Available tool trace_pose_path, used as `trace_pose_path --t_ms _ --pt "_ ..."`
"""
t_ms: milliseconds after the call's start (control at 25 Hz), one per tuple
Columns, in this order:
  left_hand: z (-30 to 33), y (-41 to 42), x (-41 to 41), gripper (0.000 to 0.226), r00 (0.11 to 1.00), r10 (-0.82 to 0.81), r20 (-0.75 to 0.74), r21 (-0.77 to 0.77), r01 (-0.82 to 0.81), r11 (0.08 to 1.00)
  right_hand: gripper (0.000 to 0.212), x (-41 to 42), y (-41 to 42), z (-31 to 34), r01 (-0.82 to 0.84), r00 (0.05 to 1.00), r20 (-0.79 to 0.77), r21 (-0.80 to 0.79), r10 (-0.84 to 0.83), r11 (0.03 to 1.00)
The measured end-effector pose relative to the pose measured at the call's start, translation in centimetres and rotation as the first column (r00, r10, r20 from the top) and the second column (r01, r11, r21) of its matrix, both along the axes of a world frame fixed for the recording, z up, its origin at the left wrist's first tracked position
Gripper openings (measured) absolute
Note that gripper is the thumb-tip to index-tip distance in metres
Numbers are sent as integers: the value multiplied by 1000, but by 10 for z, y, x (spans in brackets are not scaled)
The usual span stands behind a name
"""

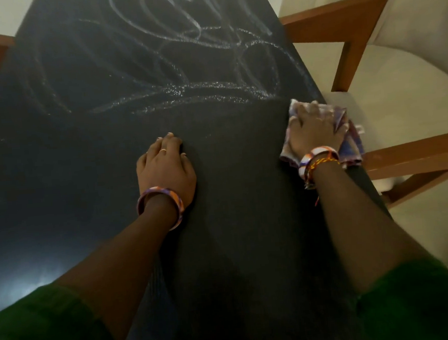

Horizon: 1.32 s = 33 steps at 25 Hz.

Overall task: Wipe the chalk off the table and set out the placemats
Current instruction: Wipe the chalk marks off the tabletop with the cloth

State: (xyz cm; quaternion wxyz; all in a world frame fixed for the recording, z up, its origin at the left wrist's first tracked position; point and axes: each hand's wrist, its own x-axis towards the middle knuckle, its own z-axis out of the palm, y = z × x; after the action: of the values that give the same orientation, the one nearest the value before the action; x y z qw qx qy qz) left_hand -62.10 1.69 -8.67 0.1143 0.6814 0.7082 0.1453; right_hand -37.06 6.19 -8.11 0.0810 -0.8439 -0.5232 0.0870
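Wiping was under way: right hand (315, 133), fingers spread, pressed the cloth (349, 144) at the worktop (83, 167) edge; left hand (166, 169) braced, fingers together. Chalk (182, 65) ahead likely needed the next sweep.

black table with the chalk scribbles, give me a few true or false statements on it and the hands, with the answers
1. The right hand presses a crumpled checked cloth at the right edge of the black table. True.
2. The left hand holds a stick of chalk. False: it rests bare on the table and holds nothing.
3. White chalk scribbles cover the far half. True.
4. Placemats lie on the table. False: none are in view.
5. Both wrists are bare. False: each wears a bangle.
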Motion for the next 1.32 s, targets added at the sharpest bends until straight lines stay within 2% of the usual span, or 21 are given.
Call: trace_pose_path --t_ms 80,160,240,320,440,520,600,680,800,880,960,1040,1160,1240,1320 --pt "0 0 0 36 1000 -2 -3 8 2 1000 45 -56 -16 -4 -201 980 8 53 200 978" --pt "-1 0 0 36 1000 -2 -9 6 2 1000 45 -113 -29 -8 -456 890 11 88 457 886" --pt "-1 0 0 36 1000 -6 -8 1 6 1000 46 -128 -21 -9 -585 810 -6 58 586 809" --pt "0 -1 -1 36 1000 -3 -5 2 3 1000 46 -93 6 -8 -520 854 0 33 520 854" --pt "2 -1 1 37 1000 -2 -9 5 2 1000 46 -1 31 -7 -208 978 -27 -1 208 978" --pt "2 -1 1 37 1000 2 -11 -1 -2 1000 46 37 20 -3 -84 996 -35 -36 82 996" --pt "2 -1 2 37 1000 0 -14 -10 0 1000 47 35 -8 -1 -60 998 -21 -17 59 998" --pt "2 -1 2 37 1000 3 -16 -9 -4 1000 47 0 -43 -5 -96 995 -14 17 96 995" --pt "1 0 3 37 1000 4 -21 -11 -5 1000 47 -79 -74 -6 -333 943 34 77 331 940" --pt "1 0 3 37 1000 5 -20 -2 -5 1000 46 -115 -60 -6 -498 867 12 77 499 864" --pt "1 0 2 37 1000 5 -19 5 -5 1000 46 -117 -25 -6 -568 822 -8 45 569 822" --pt "1 0 1 36 1000 4 -16 10 -4 1000 46 -86 10 -9 -503 864 8 33 503 864" --pt "0 0 1 36 1000 2 -4 13 -2 1000 45 -2 38 -12 -222 975 -5 7 222 975" --pt "-1 -1 0 35 1000 3 3 19 -3 1000 47 37 21 -9 -112 993 -46 -22 111 993" --pt "0 -1 0 35 1000 -3 8 18 3 1000 49 45 -23 -8 -102 994 -41 -14 101 995"
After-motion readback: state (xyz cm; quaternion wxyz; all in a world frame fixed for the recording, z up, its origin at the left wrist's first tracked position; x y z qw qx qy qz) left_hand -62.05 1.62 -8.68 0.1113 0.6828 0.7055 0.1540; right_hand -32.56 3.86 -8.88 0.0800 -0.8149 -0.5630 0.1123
